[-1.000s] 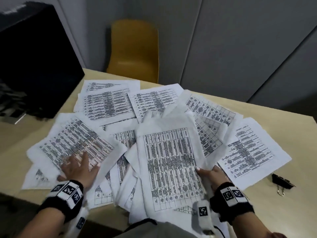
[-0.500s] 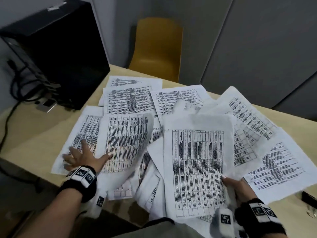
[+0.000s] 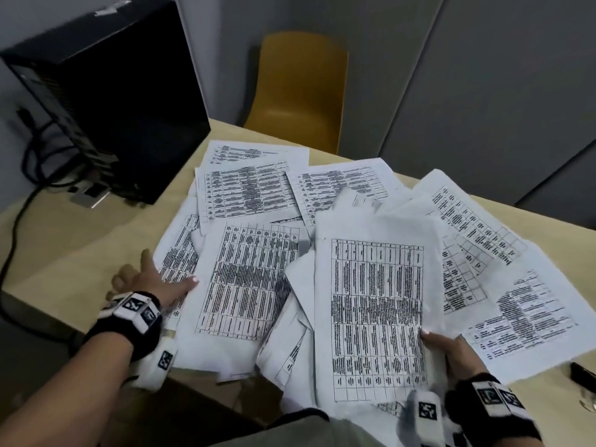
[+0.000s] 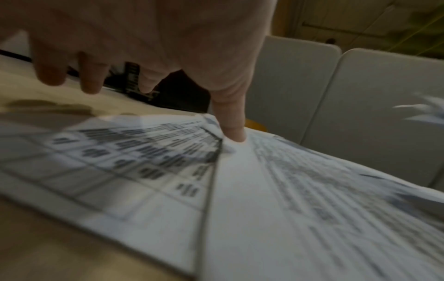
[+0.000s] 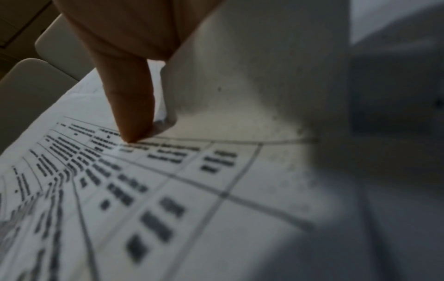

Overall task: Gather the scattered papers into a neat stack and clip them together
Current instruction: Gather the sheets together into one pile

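Head view: white printed paper sheets [image 3: 254, 195] lie fanned across a pale wooden table [image 3: 64, 246]. The left hand [image 3: 151, 282] presses one sheet's left edge with straight fingers; the right hand [image 3: 451, 350] pinches a lifted sheet, its long axis pointing away. A black binder clip [image 3: 582, 374] lies nearest the right hand.

Left wrist view: the thumb [image 4: 230, 121] touches paper.

Right wrist view: the thumb [image 5: 129, 106] clamps the sheet.

Two hands are in play, the left hand [image 3: 151, 282] and the right hand [image 3: 451, 350], over roughly a dozen overlapping papers [image 3: 374, 311], with one yellow chair [image 3: 300, 88], one black computer case [image 3: 106, 88] and one binder clip [image 3: 582, 374].
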A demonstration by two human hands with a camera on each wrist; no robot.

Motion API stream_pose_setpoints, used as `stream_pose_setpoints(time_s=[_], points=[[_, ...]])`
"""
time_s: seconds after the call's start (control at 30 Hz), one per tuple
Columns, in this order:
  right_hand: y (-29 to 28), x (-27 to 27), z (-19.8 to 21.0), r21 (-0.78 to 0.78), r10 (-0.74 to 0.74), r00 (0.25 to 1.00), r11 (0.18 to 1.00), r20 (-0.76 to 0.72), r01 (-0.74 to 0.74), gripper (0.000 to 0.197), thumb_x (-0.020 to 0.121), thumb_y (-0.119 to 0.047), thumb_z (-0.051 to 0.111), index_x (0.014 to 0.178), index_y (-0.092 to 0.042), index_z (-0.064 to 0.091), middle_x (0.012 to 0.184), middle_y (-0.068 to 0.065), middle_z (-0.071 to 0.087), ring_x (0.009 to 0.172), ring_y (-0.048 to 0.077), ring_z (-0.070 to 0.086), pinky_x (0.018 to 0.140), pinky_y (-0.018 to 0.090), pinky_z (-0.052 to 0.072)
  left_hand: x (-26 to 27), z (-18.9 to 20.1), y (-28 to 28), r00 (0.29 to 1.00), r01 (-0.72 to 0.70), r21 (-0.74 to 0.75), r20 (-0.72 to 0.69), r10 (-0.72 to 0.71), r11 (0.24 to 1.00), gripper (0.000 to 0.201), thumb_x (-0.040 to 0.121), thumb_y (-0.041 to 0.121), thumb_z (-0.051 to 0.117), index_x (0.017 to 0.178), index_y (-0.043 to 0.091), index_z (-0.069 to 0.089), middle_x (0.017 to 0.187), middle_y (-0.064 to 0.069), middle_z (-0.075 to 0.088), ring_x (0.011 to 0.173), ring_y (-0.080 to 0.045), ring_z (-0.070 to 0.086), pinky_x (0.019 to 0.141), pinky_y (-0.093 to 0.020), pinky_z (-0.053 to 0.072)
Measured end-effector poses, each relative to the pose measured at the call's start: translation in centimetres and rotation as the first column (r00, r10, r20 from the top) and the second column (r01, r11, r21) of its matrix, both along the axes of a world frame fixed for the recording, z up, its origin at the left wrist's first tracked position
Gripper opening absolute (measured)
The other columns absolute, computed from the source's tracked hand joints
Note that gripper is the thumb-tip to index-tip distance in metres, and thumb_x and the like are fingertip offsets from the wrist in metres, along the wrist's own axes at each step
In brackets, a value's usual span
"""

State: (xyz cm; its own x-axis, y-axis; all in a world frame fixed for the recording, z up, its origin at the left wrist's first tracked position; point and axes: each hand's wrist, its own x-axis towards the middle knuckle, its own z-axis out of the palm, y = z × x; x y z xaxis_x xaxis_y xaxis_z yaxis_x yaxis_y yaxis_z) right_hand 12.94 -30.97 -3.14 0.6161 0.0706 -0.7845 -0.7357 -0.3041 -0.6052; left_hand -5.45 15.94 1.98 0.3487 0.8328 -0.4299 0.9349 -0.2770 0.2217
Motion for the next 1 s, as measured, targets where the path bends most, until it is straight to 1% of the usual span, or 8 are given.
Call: stream_pose_setpoints(time_s=[0.1,0.27,0.47,0.57,0.67,0.8,0.93,1.0], points=[[0.1,-0.1,0.5,-0.008,0.019,1.0,1.0,0.021,-0.019,0.07,0.026,-0.047,0.087,0.074,0.002,0.073,0.064,0.025,0.066,0.055,0.033,0.059,0.062,0.04,0.042,-0.3,-0.2,0.9,0.999,-0.031,-0.043,-0.038,0.03,0.999,0.127,0.05,0.067,0.076,0.147,0.02,0.008,0.146,-0.02,0.016,0.135,-0.041,0.016,0.108,-0.057,0.025],[1.1,-0.7,2.7,0.004,0.019,0.999,1.0,0.043,-0.02,0.028,0.065,-0.019,0.075,0.069,0.006,0.065,0.047,0.018,0.06,0.037,0.028,0.055,0.053,0.032,0.045,0.9,-0.1,-0.6,0.993,-0.061,-0.156,0.087,0.075,0.986,0.11,0.056,0.061,0.078,0.139,0.009,0.028,0.142,-0.02,0.032,0.129,-0.039,0.036,0.104,-0.047,0.036],[0.0,0.2,-0.5,-0.136,0.049,0.997,0.99,0.062,-0.041,0.069,0.033,-0.048,0.088,0.072,0.006,0.071,0.076,0.036,0.066,0.062,0.038,0.061,0.064,0.043,0.042,2.4,-0.2,-3.0,0.93,-0.136,-0.378,0.271,0.25,0.916,0.08,0.062,0.043,0.082,0.12,-0.004,0.053,0.118,-0.012,0.059,0.097,-0.031,0.058,0.086,-0.032,0.044],[-0.4,0.3,-1.6,-0.133,0.068,0.997,0.989,0.032,-0.063,0.081,0.024,-0.051,0.089,0.077,0.007,0.07,0.083,0.035,0.067,0.071,0.05,0.064,0.064,0.056,0.047,2.6,-0.6,-4.8,0.895,-0.144,-0.474,0.313,0.319,0.869,0.11,0.04,0.043,0.09,0.128,-0.005,0.046,0.123,-0.01,0.057,0.111,-0.036,0.057,0.097,-0.037,0.043],[-0.2,0.2,-1.0,-0.172,0.089,0.994,0.982,0.061,-0.077,0.086,0.019,-0.052,0.089,0.076,0.009,0.066,0.076,0.032,0.062,0.064,0.04,0.056,0.061,0.046,0.043,2.6,-0.8,-5.7,0.88,-0.125,-0.446,0.362,0.306,0.886,0.069,0.072,0.015,0.078,0.13,-0.004,0.044,0.132,-0.018,0.053,0.119,-0.035,0.052,0.102,-0.04,0.039],[-0.2,0.5,-0.9,-0.216,0.092,0.993,0.974,0.075,-0.074,0.101,0.015,-0.058,0.086,0.086,0.009,0.062,0.067,0.02,0.057,0.059,0.028,0.051,0.062,0.038,0.042,2.2,0.1,-5.8,0.819,-0.147,-0.387,0.469,0.331,0.91,0.04,0.082,0.007,0.066,0.118,-0.004,0.054,0.123,-0.02,0.059,0.103,-0.03,0.056,0.091,-0.033,0.04],[0.5,0.0,0.5,-0.195,0.056,0.996,0.98,0.071,-0.041,0.096,0.022,-0.057,0.087,0.092,0.0,0.055,0.07,0.015,0.056,0.063,0.025,0.054,0.065,0.038,0.046,1.7,1.1,-6.4,0.851,-0.059,-0.25,0.493,0.18,0.966,0.037,0.086,0.008,0.061,0.12,-0.005,0.054,0.125,-0.022,0.058,0.112,-0.035,0.054,0.094,-0.034,0.038],[2.4,-1.2,4.4,-0.198,0.059,0.994,0.979,0.093,-0.04,0.073,0.048,-0.045,0.086,0.09,0.002,0.052,0.072,0.016,0.056,0.067,0.026,0.054,0.069,0.038,0.045,1.3,1.7,-6.2,0.841,-0.027,-0.24,0.519,0.152,0.971,0.032,0.086,0.01,0.062,0.115,-0.003,0.057,0.112,-0.016,0.063,0.103,-0.031,0.058,0.094,-0.038,0.041]])
